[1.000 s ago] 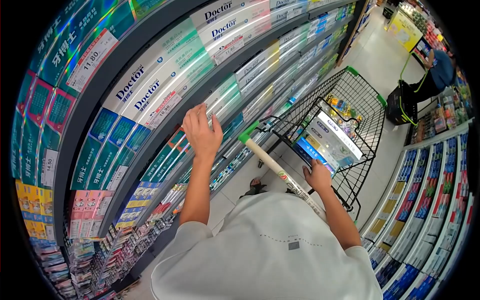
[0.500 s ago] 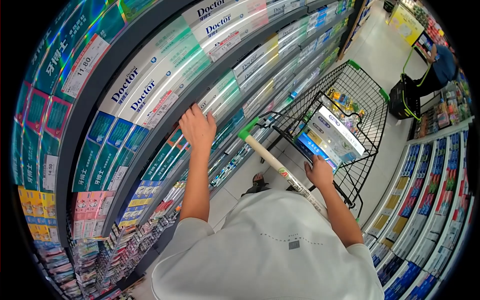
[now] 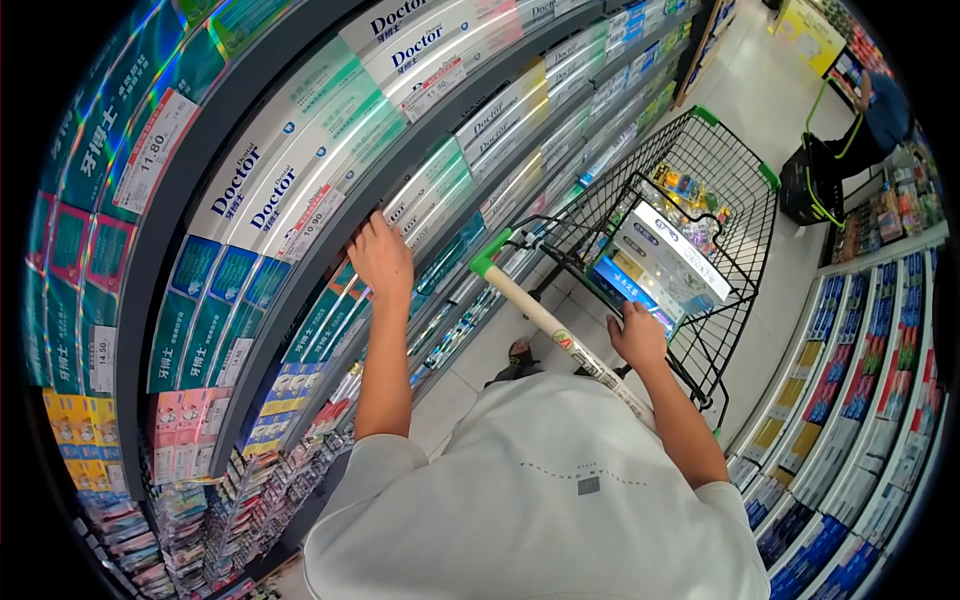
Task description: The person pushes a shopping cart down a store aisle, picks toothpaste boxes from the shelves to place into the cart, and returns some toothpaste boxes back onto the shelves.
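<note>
My left hand (image 3: 381, 256) rests at a shelf edge, its fingertips beside white Doctor toothpaste boxes (image 3: 428, 196); its fingers are slightly apart and nothing shows in it. My right hand (image 3: 638, 335) is over the near end of the shopping cart (image 3: 740, 185), just past the pale handlebar (image 3: 545, 318). Its fingers lie near a blue box (image 3: 628, 283), and whether they grip anything is hidden. White and grey boxes (image 3: 680, 252) and colourful packets (image 3: 690, 192) are inside the cart.
Shelves of boxes with price tags (image 3: 156, 150) curve along the left. More stocked shelves (image 3: 850, 390) stand at the right. At the upper right, a person (image 3: 885, 115) is beside a black basket (image 3: 808, 185) with green handles. Tiled floor (image 3: 745, 80) runs beyond the cart.
My left hand has shifted slightly left and down along the shelf edge. My right hand stays by the cart's near end, its fingers slightly moved. The shelf boxes appear a little further left.
</note>
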Demonstrator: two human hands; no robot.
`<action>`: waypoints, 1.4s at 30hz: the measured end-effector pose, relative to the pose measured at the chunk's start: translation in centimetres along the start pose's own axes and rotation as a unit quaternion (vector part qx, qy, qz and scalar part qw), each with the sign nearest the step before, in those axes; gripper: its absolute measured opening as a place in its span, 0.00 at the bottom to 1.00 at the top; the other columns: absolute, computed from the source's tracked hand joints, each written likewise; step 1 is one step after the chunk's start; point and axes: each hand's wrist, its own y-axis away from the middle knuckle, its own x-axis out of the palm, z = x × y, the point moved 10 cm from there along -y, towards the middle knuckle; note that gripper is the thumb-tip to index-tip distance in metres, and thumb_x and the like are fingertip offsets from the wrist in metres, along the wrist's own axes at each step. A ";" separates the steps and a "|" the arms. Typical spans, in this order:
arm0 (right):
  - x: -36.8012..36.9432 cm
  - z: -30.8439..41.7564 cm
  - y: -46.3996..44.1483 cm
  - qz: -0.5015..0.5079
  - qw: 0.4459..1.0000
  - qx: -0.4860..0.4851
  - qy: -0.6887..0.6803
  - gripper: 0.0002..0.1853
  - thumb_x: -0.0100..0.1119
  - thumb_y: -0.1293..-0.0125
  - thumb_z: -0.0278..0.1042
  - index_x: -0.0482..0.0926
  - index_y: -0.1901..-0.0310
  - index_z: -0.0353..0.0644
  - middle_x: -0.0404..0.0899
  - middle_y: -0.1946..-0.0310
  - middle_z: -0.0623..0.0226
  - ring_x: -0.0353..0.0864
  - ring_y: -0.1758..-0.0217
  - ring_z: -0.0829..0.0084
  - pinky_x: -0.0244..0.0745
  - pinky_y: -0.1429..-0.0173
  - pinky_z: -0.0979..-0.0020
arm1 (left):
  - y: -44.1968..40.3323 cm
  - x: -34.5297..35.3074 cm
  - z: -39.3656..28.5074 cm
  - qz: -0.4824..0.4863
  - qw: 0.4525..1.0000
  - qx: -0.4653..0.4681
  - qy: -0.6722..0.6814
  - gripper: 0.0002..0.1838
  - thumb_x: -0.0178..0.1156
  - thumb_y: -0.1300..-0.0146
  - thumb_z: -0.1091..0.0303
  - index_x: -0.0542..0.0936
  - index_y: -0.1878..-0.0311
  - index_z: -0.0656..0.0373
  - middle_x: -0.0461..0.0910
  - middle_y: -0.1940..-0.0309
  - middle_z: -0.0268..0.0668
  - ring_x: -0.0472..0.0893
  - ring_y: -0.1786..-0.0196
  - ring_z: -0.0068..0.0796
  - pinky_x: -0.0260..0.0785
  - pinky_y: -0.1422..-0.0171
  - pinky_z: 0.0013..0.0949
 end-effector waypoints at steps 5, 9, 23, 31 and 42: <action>0.1 -0.1 -0.1 0.000 1.000 0.000 0.000 0.14 0.58 0.38 0.42 0.75 0.64 0.37 0.78 0.65 0.54 0.81 0.62 0.54 0.78 0.61 0.56 | 0.1 -0.7 -0.3 -0.021 1.000 0.016 0.006 0.29 0.68 0.45 0.68 0.72 0.40 0.61 0.78 0.47 0.48 0.76 0.44 0.46 0.63 0.39 0.46; 0.0 -0.1 -0.2 0.001 1.000 0.000 -0.004 0.14 0.58 0.38 0.42 0.75 0.64 0.37 0.78 0.65 0.54 0.81 0.62 0.54 0.78 0.61 0.56 | 0.1 -1.9 -0.9 -0.049 0.998 0.032 0.034 0.29 0.69 0.47 0.71 0.73 0.41 0.61 0.76 0.48 0.47 0.76 0.45 0.47 0.63 0.40 0.46; -0.2 -0.4 -0.2 0.011 1.000 0.013 -0.024 0.16 0.60 0.39 0.44 0.76 0.61 0.36 0.77 0.66 0.54 0.80 0.61 0.53 0.77 0.60 0.56 | 4.9 -6.4 -4.6 -0.160 0.955 0.088 0.234 0.28 0.59 0.59 0.86 0.82 0.50 0.59 0.76 0.57 0.43 0.76 0.58 0.44 0.67 0.54 0.42; -2.9 -0.7 -1.2 -0.025 0.848 0.052 -0.527 0.30 0.52 0.33 0.59 0.75 0.45 0.38 0.80 0.52 0.58 0.82 0.56 0.64 0.78 0.57 0.65 | 6.9 -10.4 -12.9 -0.186 0.882 0.288 0.323 0.25 0.60 0.61 0.88 0.83 0.54 0.60 0.78 0.58 0.39 0.78 0.54 0.41 0.69 0.49 0.40; -6.9 0.7 1.5 0.017 0.579 0.136 -0.803 0.21 0.55 0.32 0.43 0.69 0.44 0.39 0.80 0.52 0.62 0.82 0.54 0.73 0.83 0.64 0.71 | 8.9 -9.9 -19.8 -0.135 0.826 0.418 0.355 0.18 0.60 0.51 0.79 0.81 0.54 0.57 0.75 0.55 0.39 0.77 0.46 0.42 0.65 0.37 0.47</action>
